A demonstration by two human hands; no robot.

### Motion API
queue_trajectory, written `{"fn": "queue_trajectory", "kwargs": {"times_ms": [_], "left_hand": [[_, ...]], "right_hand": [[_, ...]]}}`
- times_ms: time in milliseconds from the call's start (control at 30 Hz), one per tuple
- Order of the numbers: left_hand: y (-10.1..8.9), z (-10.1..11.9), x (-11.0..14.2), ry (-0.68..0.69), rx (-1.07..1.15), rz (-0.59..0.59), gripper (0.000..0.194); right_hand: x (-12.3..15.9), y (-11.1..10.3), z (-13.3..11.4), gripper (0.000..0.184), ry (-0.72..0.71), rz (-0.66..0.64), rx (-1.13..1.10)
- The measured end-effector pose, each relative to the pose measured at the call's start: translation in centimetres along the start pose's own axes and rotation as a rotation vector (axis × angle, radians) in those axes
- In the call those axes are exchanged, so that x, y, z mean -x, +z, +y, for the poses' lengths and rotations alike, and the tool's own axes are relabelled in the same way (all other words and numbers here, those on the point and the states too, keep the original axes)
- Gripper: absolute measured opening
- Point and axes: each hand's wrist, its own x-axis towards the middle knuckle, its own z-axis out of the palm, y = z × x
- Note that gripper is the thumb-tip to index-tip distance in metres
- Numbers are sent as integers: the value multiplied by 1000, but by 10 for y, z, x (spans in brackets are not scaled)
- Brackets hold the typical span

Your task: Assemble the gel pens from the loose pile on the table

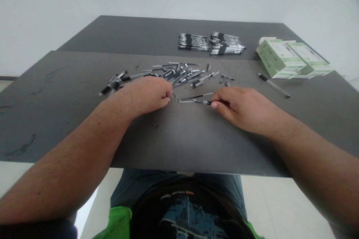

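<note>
One pen (pixel 206 102), tip bared, is pinched in the right hand (pixel 239 107); the left hand (pixel 151 92) is curled, and whether it holds anything cannot be told. Beyond, a heap of loose pen parts (pixel 183 76) seems left to work through, while farther stacked pens (pixel 193 41) look done.

No text I can read: lettering on my shirt (pixel 187 209) too blurred, print on green-white boxes (pixel 271 59) too small.

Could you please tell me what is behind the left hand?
Behind the left hand lies a pile of loose pen parts; whatever the hand covers cannot be seen.
</note>
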Motion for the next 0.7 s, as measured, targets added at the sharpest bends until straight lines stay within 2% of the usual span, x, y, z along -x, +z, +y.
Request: {"fn": "queue_trajectory", "kwargs": {"times_ms": [300, 533, 700], "left_hand": [[4, -7, 0, -21, 57, 20, 30], [-11, -8, 11, -105, 97, 126, 36], [-23, -17, -1, -77, 71, 135, 33]], "right_hand": [[0, 3, 1, 24, 11, -23, -24], [-1, 3, -1, 23, 27, -22, -64], [-3, 4, -1, 19, 44, -20, -73]]}}
